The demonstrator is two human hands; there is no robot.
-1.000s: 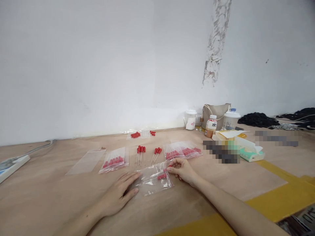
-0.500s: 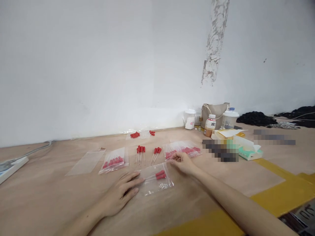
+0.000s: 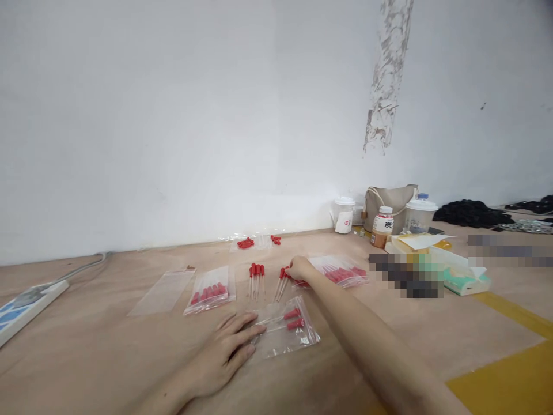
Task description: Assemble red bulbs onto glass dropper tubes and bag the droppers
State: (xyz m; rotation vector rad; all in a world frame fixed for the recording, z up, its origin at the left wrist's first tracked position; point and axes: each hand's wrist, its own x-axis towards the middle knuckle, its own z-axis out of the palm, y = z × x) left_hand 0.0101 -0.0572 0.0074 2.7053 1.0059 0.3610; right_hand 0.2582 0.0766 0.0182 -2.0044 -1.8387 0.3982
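Note:
My left hand (image 3: 231,346) lies with its fingers spread on the left end of a clear zip bag (image 3: 276,347). Inside that bag are two droppers (image 3: 295,324) with red bulbs toward its zip end. My right hand (image 3: 301,270) reaches past the bag, fingers closed at the red bulb of a dropper in a small loose group (image 3: 280,282); its fingertips are partly hidden. Left of it, several more loose droppers (image 3: 256,279) lie side by side. Filled bags of droppers sit at the left (image 3: 210,291) and beside my right hand (image 3: 345,272).
A flat clear bag (image 3: 162,293) lies at the left, near a power strip (image 3: 32,311). Red bulbs (image 3: 246,243) in plastic lie by the wall. To the right stand a lidded cup (image 3: 344,216), a bottle (image 3: 382,227), a cloth bag (image 3: 395,202) and a tissue pack (image 3: 466,279).
My right hand has left the zip bag's open end and moved forward to the small group of loose droppers. My left hand stays on the bag. The view has shifted slightly left.

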